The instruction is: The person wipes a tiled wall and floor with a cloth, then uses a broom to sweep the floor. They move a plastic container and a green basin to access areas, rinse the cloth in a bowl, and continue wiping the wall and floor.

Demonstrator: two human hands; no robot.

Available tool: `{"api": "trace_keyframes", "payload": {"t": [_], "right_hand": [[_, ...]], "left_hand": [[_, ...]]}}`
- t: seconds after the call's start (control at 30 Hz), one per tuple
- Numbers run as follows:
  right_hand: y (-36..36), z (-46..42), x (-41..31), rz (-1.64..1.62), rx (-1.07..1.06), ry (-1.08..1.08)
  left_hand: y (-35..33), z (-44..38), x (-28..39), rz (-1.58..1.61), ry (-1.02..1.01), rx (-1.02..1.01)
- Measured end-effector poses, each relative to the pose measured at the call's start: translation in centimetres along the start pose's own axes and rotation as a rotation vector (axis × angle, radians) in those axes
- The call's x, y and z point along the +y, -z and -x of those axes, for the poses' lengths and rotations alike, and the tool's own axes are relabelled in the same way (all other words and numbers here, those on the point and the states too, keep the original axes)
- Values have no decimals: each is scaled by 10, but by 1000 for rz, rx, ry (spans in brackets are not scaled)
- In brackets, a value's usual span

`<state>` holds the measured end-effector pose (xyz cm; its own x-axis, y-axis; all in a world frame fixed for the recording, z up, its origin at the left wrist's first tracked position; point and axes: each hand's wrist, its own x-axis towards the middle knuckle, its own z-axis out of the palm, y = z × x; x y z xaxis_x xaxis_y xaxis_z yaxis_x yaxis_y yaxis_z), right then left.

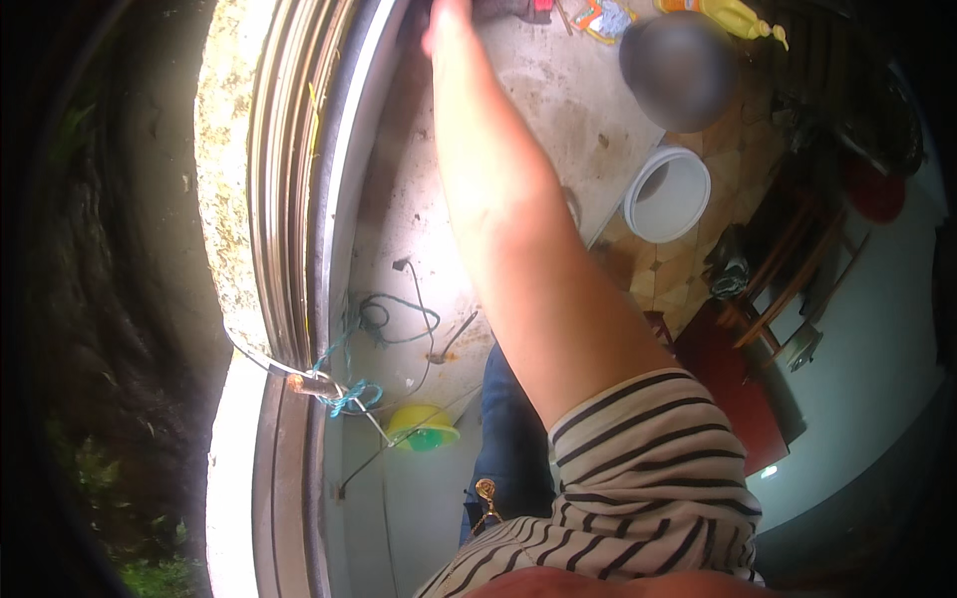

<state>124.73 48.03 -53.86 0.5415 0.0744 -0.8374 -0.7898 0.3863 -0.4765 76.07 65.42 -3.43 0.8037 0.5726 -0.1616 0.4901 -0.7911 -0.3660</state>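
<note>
My bare right arm reaches from a striped sleeve to the top edge, where only the wrist and part of my right hand [446, 16] show. The fingers are cut off, so what they touch is hidden. Close by on the right lies a dark item with a red part [540, 7]. Beneath the arm is a stained pale surface [538, 82]. Teal cord [400, 318] and a thin cable [416, 288] lie left of the elbow. More teal cord is knotted around a rusty rod end [310, 386] by the window frame. My left hand is out of view.
A window frame with metal tracks [280, 187] runs down the left. A white bucket [668, 194] stands on the tiled floor at right, below a blurred, dark round shape [679, 71]. Yellow bottles [721, 15] lie above. A yellow-green bowl [422, 427] and red furniture [729, 381] are lower down.
</note>
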Motion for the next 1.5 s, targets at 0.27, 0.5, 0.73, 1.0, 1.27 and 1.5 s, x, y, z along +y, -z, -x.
{"api": "trace_keyframes", "payload": {"t": [0.27,0.5,0.73,1.0,1.27,1.5], "right_hand": [[-7,63,27,-178,-292,22],[-10,9,-126,29,-80,209],[1,-47,21,67,106,-72],[87,93,55,-353,-345,-493],[224,222,-60,-597,-469,-268],[337,282,-121,-676,-267,-139]], "left_hand": [[7,14,10,-6,75,-14],[2,12,18,-5,118,-46],[10,19,28,-27,155,-50],[32,28,31,-43,161,-37],[61,34,34,-76,142,-9],[93,38,32,-202,135,-42]]}}
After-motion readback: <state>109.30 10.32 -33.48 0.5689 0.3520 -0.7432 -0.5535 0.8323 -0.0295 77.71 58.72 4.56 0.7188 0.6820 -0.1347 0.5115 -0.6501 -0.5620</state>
